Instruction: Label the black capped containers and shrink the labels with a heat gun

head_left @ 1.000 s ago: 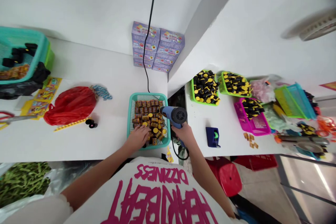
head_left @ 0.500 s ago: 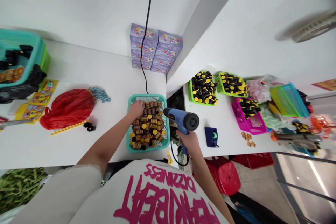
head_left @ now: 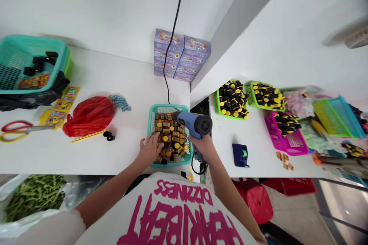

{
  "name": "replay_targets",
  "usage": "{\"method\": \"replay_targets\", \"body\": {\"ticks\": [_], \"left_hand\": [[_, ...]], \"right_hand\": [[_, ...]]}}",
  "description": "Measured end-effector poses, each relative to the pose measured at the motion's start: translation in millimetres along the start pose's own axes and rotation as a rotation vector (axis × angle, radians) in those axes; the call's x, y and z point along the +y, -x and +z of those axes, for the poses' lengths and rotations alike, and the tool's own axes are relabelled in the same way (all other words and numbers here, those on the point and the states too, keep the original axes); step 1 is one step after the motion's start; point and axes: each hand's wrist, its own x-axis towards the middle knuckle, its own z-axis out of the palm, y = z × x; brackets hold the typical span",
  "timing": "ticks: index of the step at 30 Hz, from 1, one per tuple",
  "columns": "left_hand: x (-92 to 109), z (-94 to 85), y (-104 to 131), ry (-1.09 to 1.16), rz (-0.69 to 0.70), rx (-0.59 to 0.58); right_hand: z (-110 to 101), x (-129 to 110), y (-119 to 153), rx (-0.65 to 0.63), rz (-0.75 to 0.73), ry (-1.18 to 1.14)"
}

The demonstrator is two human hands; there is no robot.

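Note:
A teal basket point(head_left: 150, 122) full of small brown-labelled bottles point(head_left: 174, 138) with yellow or black caps stands in front of me. My right hand point(head_left: 203, 147) is wrapped round the handle of a blue heat gun point(head_left: 188, 120). The gun's dark nozzle points left over the back part of the basket. Over the basket's left side lies my left hand point(head_left: 148, 150), fingers apart on the bottles at the near left. Whether its fingertips press on one bottle cannot be made out. A black cord point(head_left: 174, 26) hangs down behind the basket.
Purple boxes point(head_left: 182, 55) are stacked against the wall. To the left are a red plastic bag point(head_left: 90, 116), scissors point(head_left: 27, 128) and another teal basket point(head_left: 61, 71). On the right stand green baskets point(head_left: 217, 103), a magenta basket point(head_left: 290, 147) and a tape dispenser point(head_left: 240, 155).
My left hand has moved from the basket's back left toward its near left, its fingers now spread. The heat gun has come left over the basket. The view has shifted left.

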Motion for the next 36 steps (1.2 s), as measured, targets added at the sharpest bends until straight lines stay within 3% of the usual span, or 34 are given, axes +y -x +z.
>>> {"method": "replay_targets", "body": {"ticks": [7, 13, 20, 28, 31, 36], "left_hand": [[-34, -21.5, 19, 0.095, -0.176, 0.089], [-52, -25.2, 13, 0.163, -0.324, 0.111], [-63, -33.6, -11, 0.21, -0.399, 0.2], [-53, -39.5, -24, 0.226, -0.404, 0.212], [-55, -40.4, -20, 0.225, -0.41, 0.222], [-64, -42.2, -26, 0.21, -0.437, 0.262]], "right_hand": [[41, -33, -18, -0.133, -0.044, 0.027], [44, -27, -20, -0.142, -0.018, -0.017], [32, -9, -16, -0.148, 0.03, -0.121], [66, -19, -35, -0.144, 0.032, -0.203], [60, -15, -37, -0.115, 0.028, -0.17], [22, 5, -18, -0.091, 0.035, -0.087]]}}
